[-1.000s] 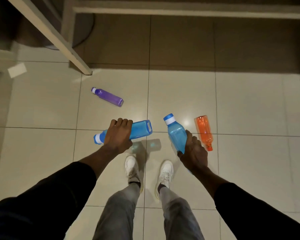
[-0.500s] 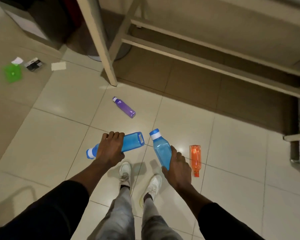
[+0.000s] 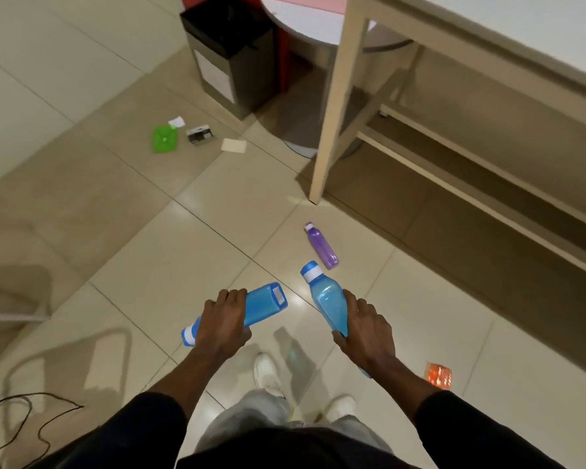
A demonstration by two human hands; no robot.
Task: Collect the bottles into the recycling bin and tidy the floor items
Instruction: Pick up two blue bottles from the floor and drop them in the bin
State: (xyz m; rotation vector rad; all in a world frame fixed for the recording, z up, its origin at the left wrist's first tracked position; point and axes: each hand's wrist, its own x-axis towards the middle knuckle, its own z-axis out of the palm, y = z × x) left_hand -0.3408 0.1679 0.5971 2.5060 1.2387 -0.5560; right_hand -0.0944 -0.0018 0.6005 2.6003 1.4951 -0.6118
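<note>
A blue bottle [image 3: 266, 303] is gripped crosswise in the left hand [image 3: 221, 324], fingers [image 3: 232, 295] wrapped over its body, cap end out to the left, while a second blue bottle [image 3: 326, 301] is clasped in the right hand [image 3: 364, 328], cap pointed away. A purple bottle [image 3: 321, 245] is left lying on the tiled floor [image 3: 170, 258] just beyond, near the desk leg [image 3: 335, 106], and an orange bottle [image 3: 438, 375] is glimpsed by the right forearm. The black-lined bin [image 3: 230, 52] is seen well ahead, with a green lid [image 3: 164, 139] and paper scraps [image 3: 233, 145] lying before it.
</note>
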